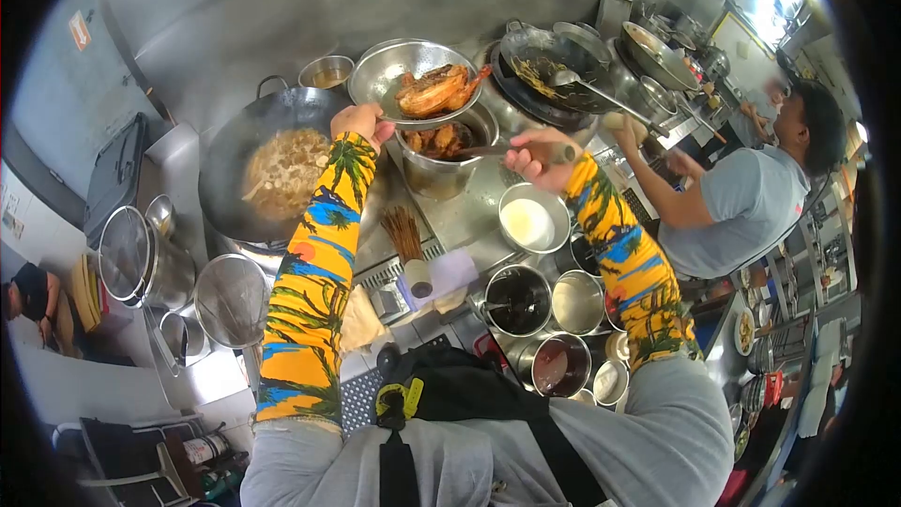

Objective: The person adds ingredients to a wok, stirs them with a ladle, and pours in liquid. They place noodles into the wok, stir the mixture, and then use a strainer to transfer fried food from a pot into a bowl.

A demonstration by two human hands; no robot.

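My left hand is closed on the near edge of a wide, bowl-shaped metal strainer. Browned roasted meat lies in the strainer. Just below it stands a tall metal pot with dark browned pieces inside. My right hand grips a long-handled cooking utensil, whose far end reaches into the pot; its head is hidden among the pieces. To the left, a large wok contains brown food in liquid.
At the right, a co-worker stands close to another wok with a ladle. A white-filled bowl and several sauce pots are near my right forearm. A bamboo brush and mesh strainer lie nearer me.
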